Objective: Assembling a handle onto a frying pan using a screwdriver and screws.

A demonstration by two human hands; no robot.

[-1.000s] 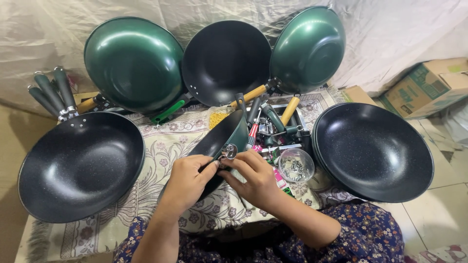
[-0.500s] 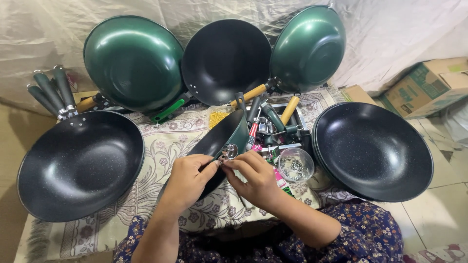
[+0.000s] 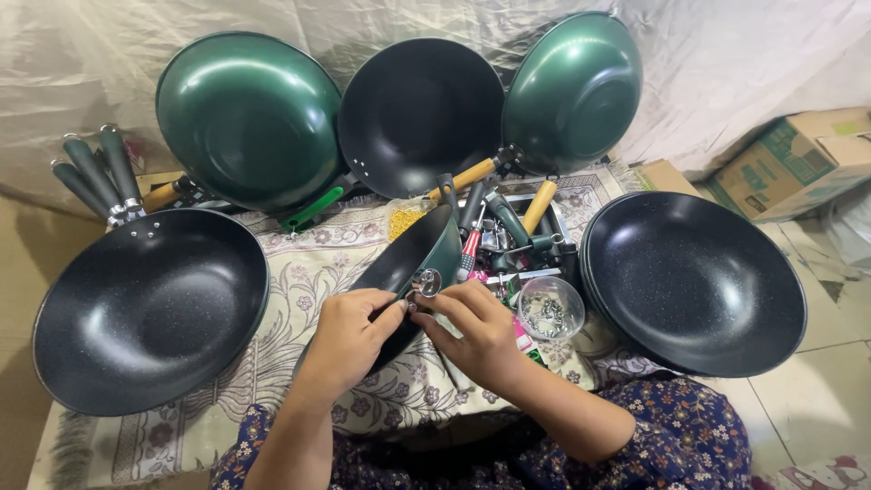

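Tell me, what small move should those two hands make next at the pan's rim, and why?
Probably seat the small metal fitting squarely against the tilted green pan rim. The left hand and right hand both pinch there, and the fitting appears to sit at the edge, not clearly fastened.

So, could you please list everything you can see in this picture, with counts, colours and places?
green-backed woks: two, leaning on the backdrop, rear left and rear right.
black wok: one, leaning between them.
black woks on floor: one at left, a stack at right.
small pan: one, dark green, tilted at centre, at both hands.
metal fitting: one, silver, at the pan's rim by the fingertips.
loose handles: several, grey-green at far left, more by the centre tray.
clear bowl: one, holding small metal parts.
cardboard box: one, right.
patterned cloth: one, beige, underneath.
left hand: on the pan.
right hand: on the pan.
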